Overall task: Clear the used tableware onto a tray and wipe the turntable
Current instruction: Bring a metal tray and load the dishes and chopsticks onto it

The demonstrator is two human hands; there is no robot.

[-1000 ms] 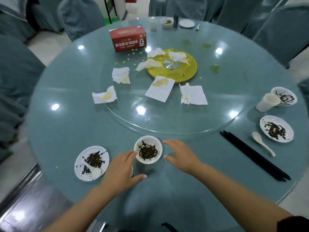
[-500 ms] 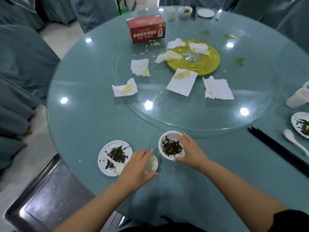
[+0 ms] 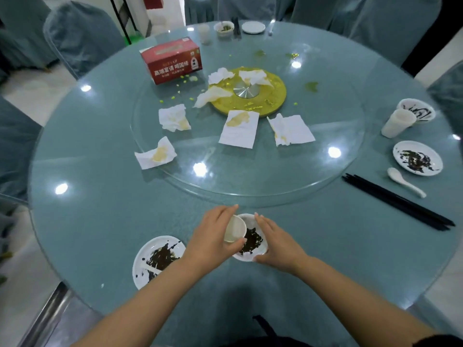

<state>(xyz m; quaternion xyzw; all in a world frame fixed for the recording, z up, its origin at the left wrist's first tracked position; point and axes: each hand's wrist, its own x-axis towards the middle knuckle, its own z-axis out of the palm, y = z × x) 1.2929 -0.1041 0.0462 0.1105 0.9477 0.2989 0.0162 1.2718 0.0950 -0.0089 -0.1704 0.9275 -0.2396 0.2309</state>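
My left hand [image 3: 210, 236] curls round a small white cup [image 3: 234, 229], thumb on its near side and fingers over the far side, holding it tilted with its pale round mouth facing up and right over the bowl. My right hand [image 3: 276, 240] cups the right side of the small white bowl [image 3: 258, 249], fingers laid along its far rim and thumb tucked under the near edge; the bowl is glossy ceramic, smeared inside with dark, shredded residue. Both sit at the near edge of the round table [image 3: 105, 221], whose top is frosted blue-green glass with ceiling lights glinting off it.

Just left of my left wrist lies a flat white plate [image 3: 156, 260] streaked with the same dark sauce, with a pale spoon lying across it. The clear glass turntable [image 3: 313, 176] fills the table's middle, round a yellow disc [image 3: 275, 96] with a brushed metal hub. Crumpled and flat white napkins [image 3: 239, 128], blotched with yellow stains, are scattered over it, along with small green crumbs. A red cardboard tissue box [image 3: 172, 61] stands at its far left edge.

On the right are black chopsticks [image 3: 398, 201] lying together, a white ceramic spoon [image 3: 404, 181], a soiled plate [image 3: 417, 157], a tall matte white cup [image 3: 398, 122] and, touching it, another stained dish [image 3: 418, 110].
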